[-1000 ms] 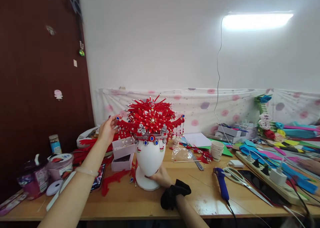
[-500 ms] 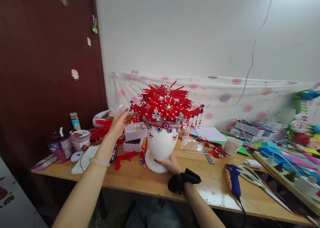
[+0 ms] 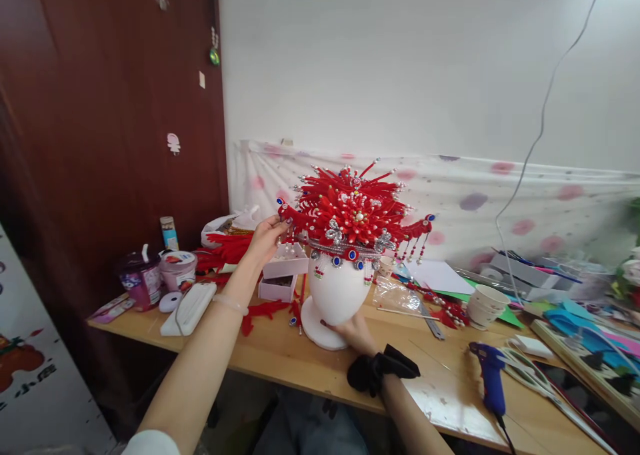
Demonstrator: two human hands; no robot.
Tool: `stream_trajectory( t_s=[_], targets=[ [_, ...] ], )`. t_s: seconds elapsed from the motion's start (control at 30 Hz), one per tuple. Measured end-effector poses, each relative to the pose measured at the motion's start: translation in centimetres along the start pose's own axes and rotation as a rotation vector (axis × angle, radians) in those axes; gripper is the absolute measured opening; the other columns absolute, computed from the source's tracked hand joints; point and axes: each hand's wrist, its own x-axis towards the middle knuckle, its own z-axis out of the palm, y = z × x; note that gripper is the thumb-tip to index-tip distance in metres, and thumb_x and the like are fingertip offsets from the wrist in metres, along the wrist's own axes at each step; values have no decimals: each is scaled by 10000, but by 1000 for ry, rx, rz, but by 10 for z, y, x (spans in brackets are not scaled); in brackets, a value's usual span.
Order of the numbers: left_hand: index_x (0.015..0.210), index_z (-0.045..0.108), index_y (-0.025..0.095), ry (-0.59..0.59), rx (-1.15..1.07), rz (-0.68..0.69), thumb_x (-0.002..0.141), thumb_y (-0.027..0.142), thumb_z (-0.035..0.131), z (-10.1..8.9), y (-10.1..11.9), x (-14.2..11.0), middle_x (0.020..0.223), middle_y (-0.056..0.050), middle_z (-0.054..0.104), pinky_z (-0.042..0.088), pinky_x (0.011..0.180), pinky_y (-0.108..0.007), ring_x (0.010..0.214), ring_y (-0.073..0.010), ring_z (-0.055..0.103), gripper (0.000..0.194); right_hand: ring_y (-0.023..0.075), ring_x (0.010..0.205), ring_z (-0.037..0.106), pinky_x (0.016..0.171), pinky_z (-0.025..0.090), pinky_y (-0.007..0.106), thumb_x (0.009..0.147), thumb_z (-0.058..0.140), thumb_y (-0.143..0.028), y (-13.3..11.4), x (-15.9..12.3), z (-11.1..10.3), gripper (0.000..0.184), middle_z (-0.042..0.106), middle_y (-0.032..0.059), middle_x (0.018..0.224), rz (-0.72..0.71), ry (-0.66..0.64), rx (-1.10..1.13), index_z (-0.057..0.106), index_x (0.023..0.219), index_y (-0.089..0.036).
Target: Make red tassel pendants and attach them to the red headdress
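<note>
Wall: pale, above a spotted sheet.
Wooden table: cluttered, with a blue glue gun near the scissors.
Red headdress: upright on a white mannequin head, near the table's front edge.
Left hand: touching the headdress's left wing; cannot tell whether it pinches.
Right hand: grasping the mannequin's neck, fingers partly hidden.

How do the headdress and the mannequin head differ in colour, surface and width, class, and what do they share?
The headdress is mostly red; the mannequin head is white. The headdress is spiky and beaded, the mannequin head smooth. The headdress spreads wider than the mannequin head. Shared: the left hand touches one, the right hand the other.
</note>
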Motion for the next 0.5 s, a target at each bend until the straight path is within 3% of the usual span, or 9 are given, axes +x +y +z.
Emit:
stream_trajectory(
  t_s=[0.3,0.4,0.5],
  targets=[
    [806,752,144,-57,37,-14,557,279,915,-2,-5,1,764,-34,769,537,763,-281,730,-161,696,327,296,1333,492,1110,405,528,878,695,-423,6,3,0,517,527,112,1433,-75,-48,-35,562,1341,-237],
    [784,755,128,-71,89,-22,496,256,943,-3,-4,0,739,-40,764,526,757,-283,715,-164,690,367,295,1319,503,1088,435,501,843,739,-405,6,4,-1,519,543,110,1407,-79,-52,-48,581,1310,-242],
    [730,748,128,-75,135,-18,436,261,962,-6,-4,0,658,-16,737,514,719,-274,650,-147,665,387,262,1242,556,1004,506,463,916,657,-387,4,3,-1,398,566,89,1361,-90,-44,-61,587,1284,-254]
  ],
)
